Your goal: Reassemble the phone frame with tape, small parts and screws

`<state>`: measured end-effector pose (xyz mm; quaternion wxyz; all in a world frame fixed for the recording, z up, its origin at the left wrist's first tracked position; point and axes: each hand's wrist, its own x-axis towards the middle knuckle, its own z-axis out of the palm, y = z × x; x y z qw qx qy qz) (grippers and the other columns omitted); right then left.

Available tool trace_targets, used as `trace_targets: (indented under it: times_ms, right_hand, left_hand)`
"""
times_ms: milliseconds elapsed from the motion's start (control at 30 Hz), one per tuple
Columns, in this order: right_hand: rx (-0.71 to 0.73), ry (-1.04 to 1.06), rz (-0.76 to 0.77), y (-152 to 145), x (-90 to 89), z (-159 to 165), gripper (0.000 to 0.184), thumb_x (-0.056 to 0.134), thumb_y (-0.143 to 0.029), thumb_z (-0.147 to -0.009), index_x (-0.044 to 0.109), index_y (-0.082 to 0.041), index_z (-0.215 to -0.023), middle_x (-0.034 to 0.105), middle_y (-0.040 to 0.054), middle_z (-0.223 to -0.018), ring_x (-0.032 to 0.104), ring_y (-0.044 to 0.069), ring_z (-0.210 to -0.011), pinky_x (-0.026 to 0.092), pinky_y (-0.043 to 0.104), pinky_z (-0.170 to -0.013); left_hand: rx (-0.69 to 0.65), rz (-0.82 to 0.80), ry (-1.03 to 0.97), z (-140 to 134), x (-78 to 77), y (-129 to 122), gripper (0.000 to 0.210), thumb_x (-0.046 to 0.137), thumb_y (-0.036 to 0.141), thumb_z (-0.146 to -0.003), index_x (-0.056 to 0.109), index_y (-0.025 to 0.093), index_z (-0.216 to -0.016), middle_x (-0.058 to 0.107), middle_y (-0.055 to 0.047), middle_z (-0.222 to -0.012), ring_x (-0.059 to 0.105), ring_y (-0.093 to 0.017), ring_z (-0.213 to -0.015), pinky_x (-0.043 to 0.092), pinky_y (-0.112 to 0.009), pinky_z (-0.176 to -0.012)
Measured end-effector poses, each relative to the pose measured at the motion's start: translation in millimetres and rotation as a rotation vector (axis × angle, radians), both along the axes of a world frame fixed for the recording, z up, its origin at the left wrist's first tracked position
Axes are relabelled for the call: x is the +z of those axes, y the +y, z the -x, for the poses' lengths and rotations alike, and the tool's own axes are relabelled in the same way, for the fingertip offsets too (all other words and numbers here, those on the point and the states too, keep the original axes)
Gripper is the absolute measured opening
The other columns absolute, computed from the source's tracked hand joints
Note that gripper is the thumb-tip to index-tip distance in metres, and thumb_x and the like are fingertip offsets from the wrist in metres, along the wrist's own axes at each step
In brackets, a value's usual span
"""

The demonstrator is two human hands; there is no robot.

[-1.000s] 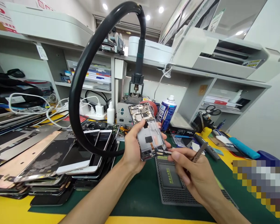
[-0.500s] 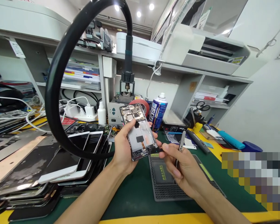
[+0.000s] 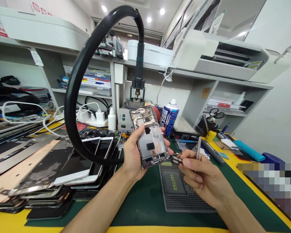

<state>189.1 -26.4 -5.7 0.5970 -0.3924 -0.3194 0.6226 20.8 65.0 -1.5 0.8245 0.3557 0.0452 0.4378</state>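
Observation:
My left hand (image 3: 132,152) holds an opened phone (image 3: 149,137) upright above the green mat, its bare circuit board and metal frame facing me. My right hand (image 3: 203,176) sits just right of the phone's lower end. Its thumb and forefinger pinch a small dark part (image 3: 176,158) beside the phone's bottom corner, and metal tweezers (image 3: 198,147) stick up between its fingers. A grey perforated work pad (image 3: 181,194) lies on the mat under both hands.
Stacked phone screens and panels (image 3: 50,168) fill the left of the bench. A thick black hose (image 3: 75,90) loops up to a hot-air station (image 3: 128,113). A blue spray can (image 3: 171,116), scissors (image 3: 217,114) and pens lie at the back right. Printers sit on the shelf above.
My right hand has drawn the small dark part slightly away from the phone's bottom edge, and the tweezers now point straight up. The camera view shifted a little.

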Motion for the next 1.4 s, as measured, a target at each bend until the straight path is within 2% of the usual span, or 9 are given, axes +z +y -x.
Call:
trace_targets:
  times_ms: [233, 567, 867, 1033, 1167, 1233, 1267, 1333, 1400]
  right_hand:
    - [-0.010, -0.078, -0.016, 4, -4.4, -3, 0.021, 0.090, -0.025, -0.065, 0.078, -0.017, -0.080, 0.035, -0.0093, -0.049, 0.017, 0.002, -0.043, 0.015, 0.016, -0.037]
    - [-0.068, -0.116, 0.005, 3, -5.8, -1, 0.023, 0.091, -0.026, -0.064, 0.079, -0.017, -0.081, 0.028, -0.0104, -0.050, 0.015, 0.003, -0.045, 0.014, 0.016, -0.037]
    - [-0.044, -0.115, 0.000, 5, -3.3, -3, 0.021, 0.092, -0.024, -0.060, 0.075, -0.019, -0.072, 0.035, -0.0091, -0.051, 0.016, 0.003, -0.045, 0.013, 0.018, -0.038]
    - [0.056, -0.312, 0.013, 1, 3.3, -15, 0.019, 0.089, -0.023, -0.066, 0.074, -0.018, -0.075, 0.036, -0.0089, -0.051, 0.020, 0.002, -0.044, 0.014, 0.017, -0.040]
    - [-0.003, -0.503, 0.043, -6, 5.9, -19, 0.022, 0.087, -0.031, -0.070, 0.074, -0.017, -0.079, 0.040, -0.0086, -0.052, 0.022, 0.001, -0.042, 0.014, 0.017, -0.039]
    - [-0.076, -0.611, -0.003, -10, 5.4, -18, 0.023, 0.087, -0.034, -0.070, 0.074, -0.017, -0.080, 0.049, -0.0059, -0.056, 0.029, 0.002, -0.042, 0.022, 0.016, -0.038]
    - [-0.118, -0.683, -0.051, -13, 5.0, -17, 0.023, 0.087, -0.034, -0.070, 0.075, -0.017, -0.079, 0.057, -0.0025, -0.062, 0.037, 0.003, -0.045, 0.030, 0.017, -0.040]
    - [-0.198, -0.857, -0.178, -20, 4.6, -13, 0.019, 0.084, -0.035, -0.074, 0.075, -0.019, -0.078, 0.070, 0.0048, -0.081, 0.056, 0.010, -0.059, 0.045, 0.020, -0.050]
    - [-0.247, -1.042, -0.336, -28, 5.0, -8, 0.013, 0.078, -0.033, -0.080, 0.075, -0.020, -0.080, 0.073, 0.0080, -0.091, 0.067, 0.018, -0.074, 0.051, 0.023, -0.055]
  left_hand:
    - [-0.071, -0.039, -0.056, 1, -1.2, 1, 0.060, 0.038, 0.055, -0.094, 0.065, 0.006, -0.115, 0.073, -0.016, -0.080, 0.072, -0.029, -0.070, 0.056, -0.040, -0.069]
    - [-0.063, -0.020, -0.046, 2, -2.9, 4, 0.058, 0.042, 0.053, -0.094, 0.065, 0.006, -0.120, 0.075, -0.016, -0.084, 0.074, -0.030, -0.071, 0.057, -0.041, -0.070]
    - [-0.076, -0.021, -0.054, 1, -4.6, 5, 0.056, 0.043, 0.053, -0.093, 0.065, 0.008, -0.118, 0.075, -0.016, -0.082, 0.074, -0.030, -0.071, 0.058, -0.043, -0.069]
    - [-0.101, -0.034, -0.066, 2, -5.4, 6, 0.054, 0.041, 0.053, -0.094, 0.065, 0.010, -0.116, 0.073, -0.015, -0.082, 0.073, -0.029, -0.069, 0.058, -0.042, -0.066]
    - [-0.119, -0.057, -0.062, 3, -4.9, 5, 0.054, 0.043, 0.055, -0.094, 0.067, 0.009, -0.107, 0.071, -0.013, -0.079, 0.072, -0.027, -0.066, 0.058, -0.040, -0.064]
    - [-0.131, -0.056, -0.057, 3, -4.9, 4, 0.054, 0.044, 0.055, -0.093, 0.067, 0.009, -0.106, 0.070, -0.012, -0.078, 0.072, -0.026, -0.066, 0.058, -0.039, -0.064]
    - [-0.134, -0.055, -0.053, 3, -4.9, 4, 0.054, 0.044, 0.055, -0.093, 0.067, 0.008, -0.107, 0.070, -0.012, -0.078, 0.072, -0.026, -0.066, 0.058, -0.038, -0.063]
    - [-0.133, -0.057, -0.048, 3, -5.1, 4, 0.055, 0.044, 0.055, -0.093, 0.067, 0.008, -0.110, 0.070, -0.012, -0.079, 0.071, -0.025, -0.066, 0.058, -0.038, -0.063]
    - [-0.130, -0.058, -0.050, 2, -5.3, 4, 0.055, 0.044, 0.055, -0.093, 0.066, 0.007, -0.110, 0.070, -0.012, -0.079, 0.071, -0.025, -0.066, 0.058, -0.037, -0.062]
